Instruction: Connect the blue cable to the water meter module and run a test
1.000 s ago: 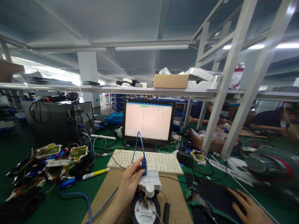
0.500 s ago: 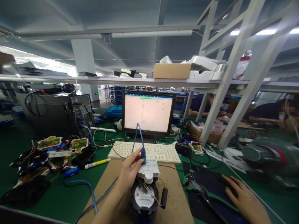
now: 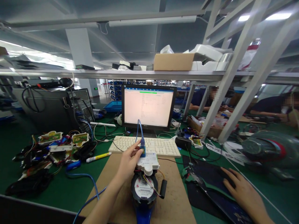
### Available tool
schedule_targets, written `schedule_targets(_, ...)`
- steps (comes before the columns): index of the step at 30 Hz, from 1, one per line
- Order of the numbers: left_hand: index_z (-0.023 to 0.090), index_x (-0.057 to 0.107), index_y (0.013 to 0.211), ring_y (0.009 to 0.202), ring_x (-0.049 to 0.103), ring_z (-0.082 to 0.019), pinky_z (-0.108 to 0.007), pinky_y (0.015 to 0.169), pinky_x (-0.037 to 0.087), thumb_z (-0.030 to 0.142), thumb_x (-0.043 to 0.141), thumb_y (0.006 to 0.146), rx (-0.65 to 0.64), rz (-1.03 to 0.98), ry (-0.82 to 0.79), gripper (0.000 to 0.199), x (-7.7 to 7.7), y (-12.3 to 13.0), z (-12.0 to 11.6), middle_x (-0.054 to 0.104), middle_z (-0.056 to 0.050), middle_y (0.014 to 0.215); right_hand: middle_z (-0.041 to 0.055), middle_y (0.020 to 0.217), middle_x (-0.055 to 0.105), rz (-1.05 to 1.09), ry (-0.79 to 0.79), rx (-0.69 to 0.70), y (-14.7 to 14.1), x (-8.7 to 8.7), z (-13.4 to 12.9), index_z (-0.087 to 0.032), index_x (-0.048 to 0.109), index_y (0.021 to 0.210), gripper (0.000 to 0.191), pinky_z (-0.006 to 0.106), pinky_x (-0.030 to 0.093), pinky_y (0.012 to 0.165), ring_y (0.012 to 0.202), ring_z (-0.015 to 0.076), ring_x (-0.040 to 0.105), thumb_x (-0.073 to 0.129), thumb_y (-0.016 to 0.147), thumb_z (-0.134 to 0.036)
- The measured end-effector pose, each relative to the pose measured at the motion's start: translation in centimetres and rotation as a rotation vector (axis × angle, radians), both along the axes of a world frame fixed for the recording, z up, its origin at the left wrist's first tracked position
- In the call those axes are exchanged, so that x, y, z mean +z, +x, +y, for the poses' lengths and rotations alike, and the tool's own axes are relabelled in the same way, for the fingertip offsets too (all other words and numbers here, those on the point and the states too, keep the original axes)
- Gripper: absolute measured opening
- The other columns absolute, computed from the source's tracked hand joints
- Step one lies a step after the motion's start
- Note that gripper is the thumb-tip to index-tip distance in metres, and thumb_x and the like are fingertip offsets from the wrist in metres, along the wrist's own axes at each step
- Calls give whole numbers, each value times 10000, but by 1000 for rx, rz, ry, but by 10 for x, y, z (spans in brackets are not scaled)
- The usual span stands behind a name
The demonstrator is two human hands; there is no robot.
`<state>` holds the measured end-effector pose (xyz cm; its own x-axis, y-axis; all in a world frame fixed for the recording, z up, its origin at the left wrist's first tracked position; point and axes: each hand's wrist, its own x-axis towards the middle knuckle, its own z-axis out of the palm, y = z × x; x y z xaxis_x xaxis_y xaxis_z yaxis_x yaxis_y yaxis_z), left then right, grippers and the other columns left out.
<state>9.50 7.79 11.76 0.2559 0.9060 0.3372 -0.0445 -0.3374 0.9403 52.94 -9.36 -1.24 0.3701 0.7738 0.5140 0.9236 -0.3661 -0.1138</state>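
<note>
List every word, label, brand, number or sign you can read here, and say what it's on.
No text reads with certainty:
Monitor: rows on the screen too small; letters at the frame's top right corner blurred.
White module: printed lines too small.
Round dial: print too small.
Keyboard: key markings too small.
Green sign on the pillar: too small.
Printed sheet at right: blurred.
</note>
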Motion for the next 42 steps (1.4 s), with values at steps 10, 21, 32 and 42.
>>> schedule_targets(10,98,631,1044,848,664,-242,-334,728,546,368,623,748,2,-24,10,401,-3,3,-4,685,-119,955,164,1154,557,-23,-4,5,-2,0,0,-145,582,1190,552,446,527,800,926,307,619,282,853,-464)
schedule_targets(21,153,647,1047,912,643,-222,-326,822,511,353,592,809,48,74,143,316,-10,0,-3,677,-91,1015,164,1172,543,1,-22,0,-2,2,-2,-159,566,1209,547,444,524,800,932,305,617,282,858,-467)
schedule_targets(32,138,636,1069,867,650,-225,-331,778,531,356,576,824,72,74,150,333,-9,1,-5,682,-100,997,161,1166,548,3,-7,-6,-5,3,-2,-153,571,1203,551,448,522,812,916,301,619,283,854,-468)
schedule_targets(42,186,641,1064,931,636,-216,-327,845,504,335,559,849,79,139,263,274,-19,-3,-5,660,-85,1048,169,1167,552,14,-21,-6,-5,4,-1,-143,578,1202,559,447,526,813,923,305,624,282,857,-468)
